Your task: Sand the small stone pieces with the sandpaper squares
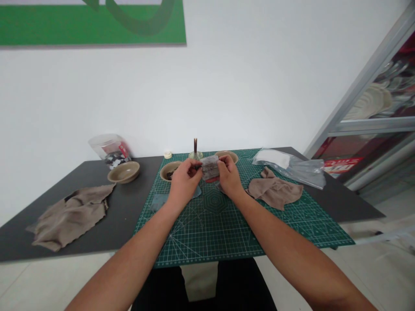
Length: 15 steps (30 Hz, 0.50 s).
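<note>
A small grey, dark-smudged rectangular piece (210, 166), perhaps cloth or a pad, is held up over the green cutting mat (214, 233). My right hand (229, 175) grips its right edge, thumb in front and fingers behind. At its left edge, my left hand (185, 178) is closed in a pinch; a small dark thing shows at its fingertips, too small to name. Just behind my left hand stands a beige bowl (164, 173) with dark pieces inside. Farther back is a glass jar (192, 155) with a brown stick (195, 145) upright in it.
Brown cloths lie at left (76, 214) and right (275, 192). A second bowl (124, 172) stands by a tipped clear jar (108, 149) of dark and white pieces. Another bowl (231, 154) is behind my right hand. A plastic bag (300, 168) lies back right. A white wall (243, 86) rises behind.
</note>
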### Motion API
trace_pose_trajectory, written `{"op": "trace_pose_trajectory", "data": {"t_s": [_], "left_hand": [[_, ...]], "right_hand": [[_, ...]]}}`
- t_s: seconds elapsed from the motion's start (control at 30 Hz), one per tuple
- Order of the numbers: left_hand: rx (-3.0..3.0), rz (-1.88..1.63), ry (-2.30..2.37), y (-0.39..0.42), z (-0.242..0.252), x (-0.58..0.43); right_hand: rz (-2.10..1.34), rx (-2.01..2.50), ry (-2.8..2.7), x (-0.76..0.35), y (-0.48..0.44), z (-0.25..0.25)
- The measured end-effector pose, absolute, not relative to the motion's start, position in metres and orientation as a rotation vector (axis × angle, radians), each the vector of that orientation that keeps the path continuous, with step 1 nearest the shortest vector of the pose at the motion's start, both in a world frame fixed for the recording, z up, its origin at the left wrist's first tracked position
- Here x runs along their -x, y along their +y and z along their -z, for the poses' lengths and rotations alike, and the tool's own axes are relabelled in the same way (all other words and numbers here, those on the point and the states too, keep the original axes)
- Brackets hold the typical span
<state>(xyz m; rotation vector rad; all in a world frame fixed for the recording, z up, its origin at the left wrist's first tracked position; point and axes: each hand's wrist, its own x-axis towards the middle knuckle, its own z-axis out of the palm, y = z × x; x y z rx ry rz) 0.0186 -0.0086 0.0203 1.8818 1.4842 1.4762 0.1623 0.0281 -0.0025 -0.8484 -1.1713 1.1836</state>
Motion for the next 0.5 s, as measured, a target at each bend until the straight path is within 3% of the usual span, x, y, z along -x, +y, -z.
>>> {"op": "trace_pose_trajectory", "data": {"t_s": [0.3, 0.5], "left_hand": [[-2.012, -1.44, 1.499, -0.003, 0.001, -0.008], [-2.095, -1.456, 1.408, -0.005, 0.0, -0.005]], "right_hand": [[-1.574, 0.61, -1.246, -0.167, 0.034, 0.009], [-1.653, 0.554, -1.194, -0.167, 0.042, 0.011]]}}
